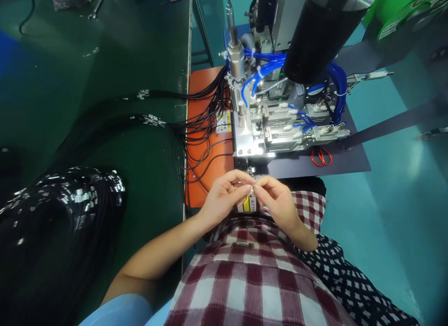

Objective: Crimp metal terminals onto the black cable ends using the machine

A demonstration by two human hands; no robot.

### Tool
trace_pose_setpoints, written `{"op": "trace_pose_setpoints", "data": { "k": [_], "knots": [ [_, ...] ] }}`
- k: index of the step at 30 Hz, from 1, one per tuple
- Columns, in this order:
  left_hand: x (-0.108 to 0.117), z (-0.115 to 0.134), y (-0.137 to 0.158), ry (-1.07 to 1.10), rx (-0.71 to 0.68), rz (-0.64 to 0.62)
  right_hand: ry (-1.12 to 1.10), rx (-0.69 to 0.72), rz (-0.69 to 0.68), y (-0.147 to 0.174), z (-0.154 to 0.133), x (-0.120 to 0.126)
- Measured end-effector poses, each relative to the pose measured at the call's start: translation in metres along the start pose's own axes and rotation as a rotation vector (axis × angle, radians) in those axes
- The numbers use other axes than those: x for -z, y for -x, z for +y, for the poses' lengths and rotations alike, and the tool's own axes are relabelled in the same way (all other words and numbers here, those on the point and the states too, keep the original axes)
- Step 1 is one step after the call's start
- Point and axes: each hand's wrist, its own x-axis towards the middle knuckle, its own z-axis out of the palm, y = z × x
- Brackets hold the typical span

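Note:
My left hand and my right hand meet at the front of a metal machine, close to my body. Both are closed in a pinch, fingertips almost touching. Between them shows a small white piece with a thin pale strand; it is too small to name. Just below the fingertips is a yellow and white label. Thin black cables run across an orange board to the machine's left side, left of my hands.
A thick coil of black cables with shiny ends lies on the dark green table. Red-handled scissors rest on the machine's dark base plate. A black cylinder hangs over the machine, and a green spool is at the upper right.

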Motion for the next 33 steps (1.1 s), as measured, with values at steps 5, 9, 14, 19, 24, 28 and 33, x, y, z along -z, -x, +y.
{"op": "trace_pose_setpoints", "data": {
  "k": [5, 9, 14, 19, 24, 28, 33],
  "knots": [
    [0.001, -0.007, 0.001, 0.005, 0.018, 0.062, 0.244, 0.182, 0.142, 0.003, 0.006, -0.01],
    [0.002, -0.008, 0.002, 0.019, 0.061, 0.068, 0.285, 0.181, 0.137, 0.002, 0.005, -0.01],
    [0.002, -0.005, 0.001, 0.036, 0.103, 0.113, 0.137, 0.011, 0.049, 0.004, -0.001, -0.01],
    [0.004, -0.006, 0.001, 0.053, 0.122, 0.095, 0.086, -0.056, 0.04, 0.005, 0.0, -0.008],
    [0.01, -0.002, 0.003, 0.049, 0.149, 0.0, 0.05, -0.08, -0.092, -0.002, -0.002, 0.008],
    [0.012, 0.002, 0.005, 0.016, 0.17, -0.046, 0.174, -0.043, -0.217, -0.009, -0.014, 0.021],
    [0.008, 0.005, 0.008, -0.091, 0.15, -0.021, 0.529, 0.171, -0.224, -0.011, -0.038, 0.026]
  ]
}}
